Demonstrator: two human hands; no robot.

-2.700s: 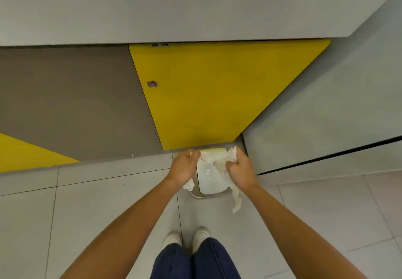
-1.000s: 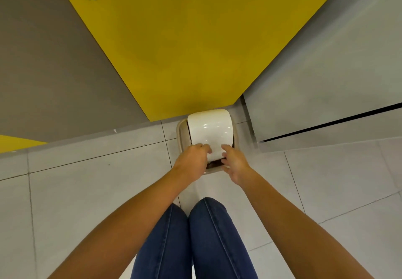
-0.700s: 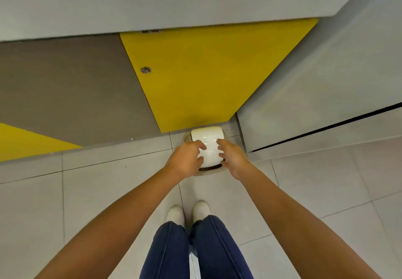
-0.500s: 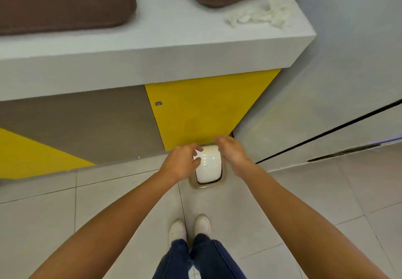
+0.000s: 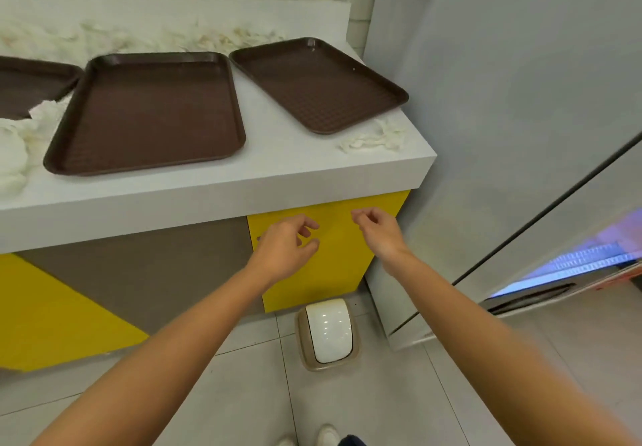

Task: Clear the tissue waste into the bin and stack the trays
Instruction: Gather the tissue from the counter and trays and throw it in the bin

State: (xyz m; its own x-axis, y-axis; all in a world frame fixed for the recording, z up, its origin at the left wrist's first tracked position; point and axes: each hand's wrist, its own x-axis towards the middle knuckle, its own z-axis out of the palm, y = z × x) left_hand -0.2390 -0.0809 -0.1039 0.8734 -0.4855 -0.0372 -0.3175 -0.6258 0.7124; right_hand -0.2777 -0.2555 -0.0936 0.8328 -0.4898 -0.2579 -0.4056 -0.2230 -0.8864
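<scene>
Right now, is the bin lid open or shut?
Shut: the white lid covers the opening of the bin, with no gap showing.

Both bare arms reach forward from the bottom corners of the view and draw closer together toward the middle. The left hand [image 5: 285, 247] is raised in the air with its back to the camera, its fingers loosely curled and the thumb slightly apart from them, holding nothing. The right hand [image 5: 380, 233] is just beside it and a little higher, wrist slightly bent, fingers loosely curled, forefinger and thumb close together, also empty, and a gap separates the two hands' fingertips.
</scene>
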